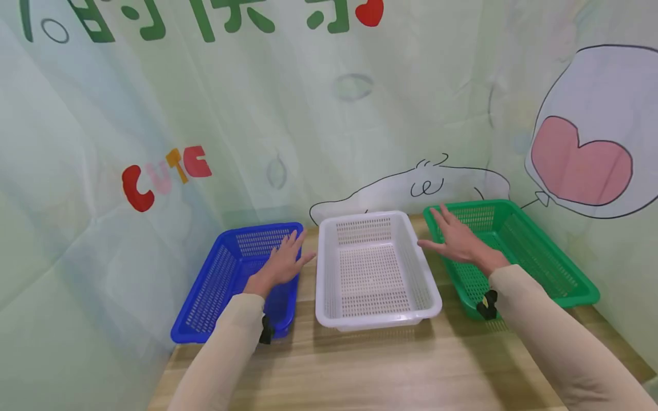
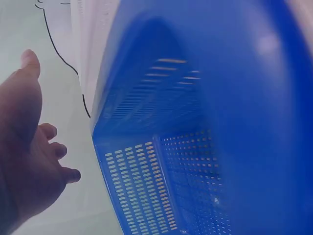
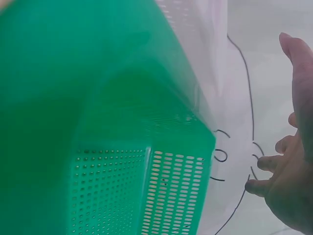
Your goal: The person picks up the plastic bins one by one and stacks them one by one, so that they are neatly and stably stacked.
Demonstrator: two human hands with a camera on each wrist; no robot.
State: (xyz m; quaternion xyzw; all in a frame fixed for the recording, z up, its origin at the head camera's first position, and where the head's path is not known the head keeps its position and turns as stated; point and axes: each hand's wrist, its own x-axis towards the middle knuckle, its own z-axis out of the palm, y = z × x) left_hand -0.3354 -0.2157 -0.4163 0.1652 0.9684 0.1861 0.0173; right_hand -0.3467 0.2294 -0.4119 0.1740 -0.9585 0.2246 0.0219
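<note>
Over the blue basket (image 1: 205, 291) at the left, my left hand (image 1: 280, 264) is held with fingers spread and nothing in it. The left wrist view shows the same left hand (image 2: 34, 152) beside the basket's blue rim (image 2: 244, 98). My right hand (image 1: 460, 240) reaches over the near-left part of the green basket (image 1: 555, 262), fingers extended and holding nothing. In the right wrist view the right hand (image 3: 288, 147) appears apart from the green mesh wall (image 3: 171, 191). Between the hands stands a white basket (image 1: 372, 274), its perforated bottom showing.
All three baskets stand on a wooden table (image 1: 370, 371) whose front part reaches toward me. A printed cloth (image 1: 247, 114) with letters and a balloon drawing hangs behind and along the sides. Dark bands (image 1: 487, 305) sit on both wrists.
</note>
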